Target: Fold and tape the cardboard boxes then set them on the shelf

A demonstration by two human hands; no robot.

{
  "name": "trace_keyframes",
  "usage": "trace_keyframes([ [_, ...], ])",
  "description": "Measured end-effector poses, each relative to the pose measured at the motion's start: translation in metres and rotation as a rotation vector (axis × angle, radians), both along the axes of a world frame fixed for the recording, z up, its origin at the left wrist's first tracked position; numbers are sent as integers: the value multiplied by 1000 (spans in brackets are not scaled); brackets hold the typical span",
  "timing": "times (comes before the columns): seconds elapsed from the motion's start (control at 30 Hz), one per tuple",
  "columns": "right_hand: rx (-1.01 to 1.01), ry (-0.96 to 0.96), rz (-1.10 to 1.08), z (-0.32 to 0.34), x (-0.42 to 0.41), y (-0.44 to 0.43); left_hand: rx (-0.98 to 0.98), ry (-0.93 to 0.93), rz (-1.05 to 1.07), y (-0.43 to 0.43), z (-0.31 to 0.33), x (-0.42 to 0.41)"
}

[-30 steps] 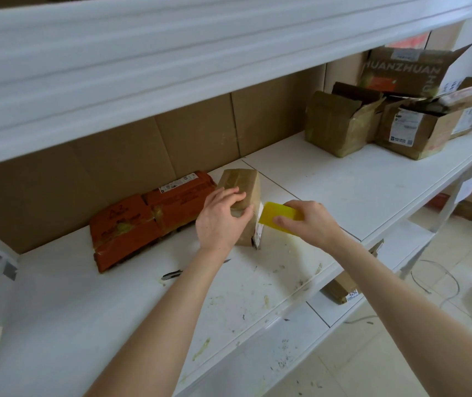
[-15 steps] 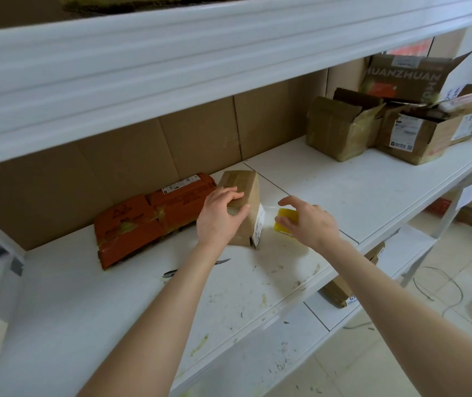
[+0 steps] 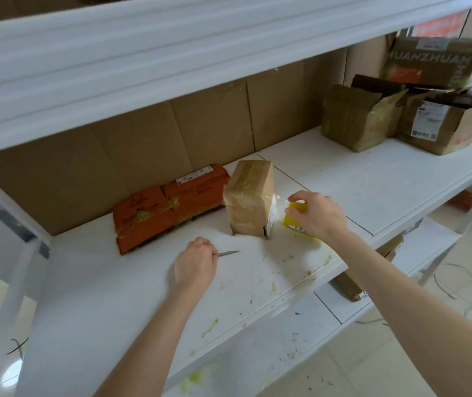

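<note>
A small brown cardboard box (image 3: 250,197), taped over with clear tape, stands upright on the white shelf (image 3: 372,179). Nobody touches it. My left hand (image 3: 196,263) lies in front of it on the shelf, fingers curled round a thin metal blade (image 3: 227,252) that points right. My right hand (image 3: 319,214) is just right of the box, over a yellow scraper (image 3: 296,222) lying on the shelf, its fingers curved over the scraper's top edge.
A flat orange parcel (image 3: 169,204) lies left of the box against the cardboard back wall. Several opened cardboard boxes (image 3: 360,116) are stacked at the far right of the shelf. A white upper shelf (image 3: 171,53) overhangs. Another box (image 3: 355,279) sits on the lower shelf.
My left hand let go of the box's top and dropped to the blade on the shelf. My right hand lowered the yellow scraper onto the shelf beside the box.
</note>
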State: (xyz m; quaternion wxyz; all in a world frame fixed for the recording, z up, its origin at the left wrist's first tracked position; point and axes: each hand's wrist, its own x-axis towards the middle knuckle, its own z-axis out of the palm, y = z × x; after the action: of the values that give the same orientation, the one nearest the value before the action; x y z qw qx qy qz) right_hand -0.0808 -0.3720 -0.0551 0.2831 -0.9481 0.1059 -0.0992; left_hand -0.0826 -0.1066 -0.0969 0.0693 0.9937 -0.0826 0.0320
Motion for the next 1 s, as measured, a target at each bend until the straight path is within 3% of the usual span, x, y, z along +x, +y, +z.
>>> trace_keyframes([
  [0.23, 26, 43, 4, 8, 4, 0, 45, -64, -38, -18, 6, -19],
  [0.33, 53, 31, -19, 8, 6, 1, -110, -30, -41, -27, 14, -31],
  [0.53, 79, 13, -77, 11, 7, 3, -438, -227, -168, -64, 60, -47],
  [0.7, 52, 0, -111, 12, 6, 7, -241, -211, -144, -95, 82, -37],
  [1.0, -3, -32, -126, 12, 4, 12, -171, -187, -99, -108, 85, -30],
])
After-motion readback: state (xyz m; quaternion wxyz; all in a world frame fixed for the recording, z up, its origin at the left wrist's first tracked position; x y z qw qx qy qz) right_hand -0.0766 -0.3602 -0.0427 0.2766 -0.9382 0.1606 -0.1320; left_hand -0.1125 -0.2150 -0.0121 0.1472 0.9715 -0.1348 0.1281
